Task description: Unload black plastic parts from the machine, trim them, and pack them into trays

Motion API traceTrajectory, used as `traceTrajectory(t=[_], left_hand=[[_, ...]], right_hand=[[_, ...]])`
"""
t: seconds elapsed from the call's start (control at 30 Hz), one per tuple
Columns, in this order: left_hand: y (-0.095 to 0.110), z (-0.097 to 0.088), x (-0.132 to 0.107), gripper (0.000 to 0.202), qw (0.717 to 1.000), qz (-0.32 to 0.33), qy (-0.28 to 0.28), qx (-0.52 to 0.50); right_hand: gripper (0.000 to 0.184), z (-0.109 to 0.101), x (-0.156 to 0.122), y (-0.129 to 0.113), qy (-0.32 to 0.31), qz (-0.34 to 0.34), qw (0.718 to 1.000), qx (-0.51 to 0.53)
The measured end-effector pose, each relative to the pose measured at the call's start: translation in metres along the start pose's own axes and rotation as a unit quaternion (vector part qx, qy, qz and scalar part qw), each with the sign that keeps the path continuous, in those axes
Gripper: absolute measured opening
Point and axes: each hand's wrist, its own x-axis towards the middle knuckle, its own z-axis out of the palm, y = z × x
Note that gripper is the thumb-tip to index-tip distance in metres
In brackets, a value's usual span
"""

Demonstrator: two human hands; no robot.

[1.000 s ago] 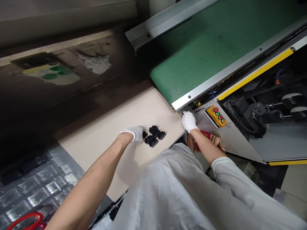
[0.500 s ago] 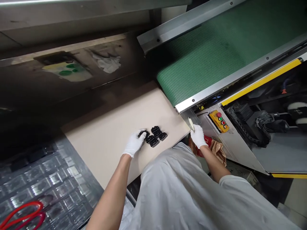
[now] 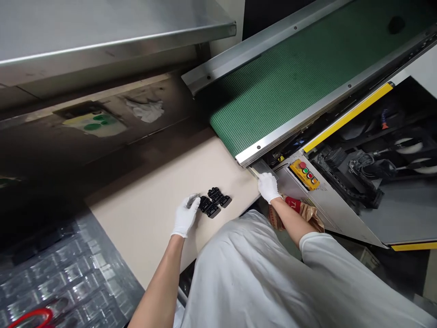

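My left hand [image 3: 186,216], in a white glove, rests on the beige board [image 3: 150,214] with its fingertips at a small cluster of black moulded plastic parts [image 3: 213,201]. It seems to hold nothing. My right hand [image 3: 268,187], also gloved, sits at the board's far corner beside the end of the conveyor. Pinched in its fingers is a pale flat strip [image 3: 254,172], lying against a grey metal plate [image 3: 264,167]. Part of the strip is hidden by my fingers.
A green mesh conveyor belt [image 3: 273,100] in a steel frame runs beyond the board. A yellow control box [image 3: 303,174] and a brown paper bag [image 3: 300,212] lie right. Clear plastic blister trays [image 3: 68,278] and red-handled scissors [image 3: 32,316] lie lower left. A steel shelf [image 3: 102,41] overhangs.
My left hand has shifted down and left from the top of the black parts. My right hand has moved up towards the conveyor corner with the strip. The camera view has also swung, showing more shelf.
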Motion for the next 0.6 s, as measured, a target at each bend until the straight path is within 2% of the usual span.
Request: traceTrajectory(t=[0.13,0.3,0.4,0.6], left_hand=[[-0.013,-0.005,-0.009,0.056,0.997,-0.01,0.068,-0.034],[-0.028,-0.005,-0.025,0.068,0.991,-0.017,0.114,-0.072],[-0.03,-0.003,-0.031,0.066,0.99,-0.017,0.118,-0.074],[-0.027,-0.01,-0.033,0.07,0.994,-0.013,0.101,-0.026]], right_hand=[[0.027,-0.005,-0.012,-0.002,0.026,-0.034,0.999,0.021],[0.035,-0.002,-0.047,0.006,0.042,-0.045,0.997,0.052],[0.036,0.012,-0.077,0.01,0.0,-0.062,0.996,0.065],[0.023,0.038,-0.129,0.022,-0.142,-0.052,0.986,0.07]])
